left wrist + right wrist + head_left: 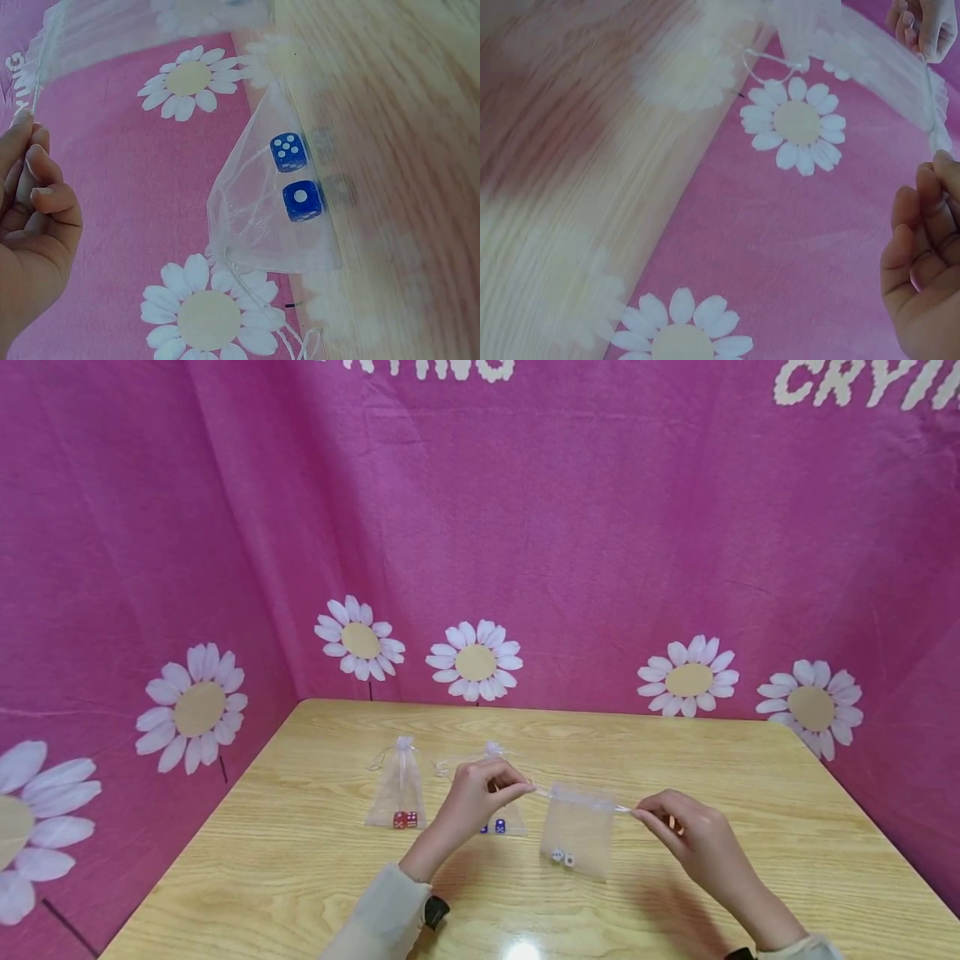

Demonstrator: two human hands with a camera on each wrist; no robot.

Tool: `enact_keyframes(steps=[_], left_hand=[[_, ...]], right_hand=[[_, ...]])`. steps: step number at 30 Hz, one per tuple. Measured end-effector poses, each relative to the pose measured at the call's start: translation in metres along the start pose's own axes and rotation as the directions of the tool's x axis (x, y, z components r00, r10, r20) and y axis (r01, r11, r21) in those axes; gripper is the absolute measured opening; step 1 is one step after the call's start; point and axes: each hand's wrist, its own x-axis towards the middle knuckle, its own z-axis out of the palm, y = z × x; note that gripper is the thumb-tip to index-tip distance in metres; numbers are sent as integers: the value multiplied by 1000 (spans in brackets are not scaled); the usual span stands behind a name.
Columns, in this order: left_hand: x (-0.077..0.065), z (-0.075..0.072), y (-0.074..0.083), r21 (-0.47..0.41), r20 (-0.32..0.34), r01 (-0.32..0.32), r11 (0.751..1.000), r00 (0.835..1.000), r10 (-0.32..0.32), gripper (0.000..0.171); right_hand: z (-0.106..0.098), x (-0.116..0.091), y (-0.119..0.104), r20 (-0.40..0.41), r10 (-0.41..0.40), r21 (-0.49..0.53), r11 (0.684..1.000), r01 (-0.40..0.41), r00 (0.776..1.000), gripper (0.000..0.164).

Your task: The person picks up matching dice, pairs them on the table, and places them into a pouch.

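A sheer white drawstring bag hangs between my hands with two white dice at its bottom. Its drawstring comes out at both sides of the top. My left hand pinches the string's left end between thumb and forefinger. On the other side my right hand pinches the right end the same way. In the left wrist view the left hand grips the string beside the bag's sheer cloth. The right wrist view has the right hand holding the cord, with the bag's mouth stretched toward the left hand.
A closed sheer bag with red dice stands at the left on the wooden table. Partly behind my left hand is another closed bag with blue dice. A pink daisy-print cloth hangs behind the table.
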Motion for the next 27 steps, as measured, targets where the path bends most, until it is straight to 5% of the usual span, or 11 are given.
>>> enact_keyframes(steps=[8, 18, 27], left_hand=[[0, -3, -1, 12, -30, -8, 1000, 999, 8, 13], [2, -8, -2, 64, -57, 7, 998, 998, -4, 10], [1, -15, -10, 93, -93, 20, 995, 996, -12, 10]], right_hand=[[-4, -2, 9, -27, -11, -69, 998, 9, 1000, 7], [-11, -5, 19, -46, -1, -154, 988, -6, 999, 44], [-18, -11, 25, -49, 68, -200, 977, -76, 997, 38]])
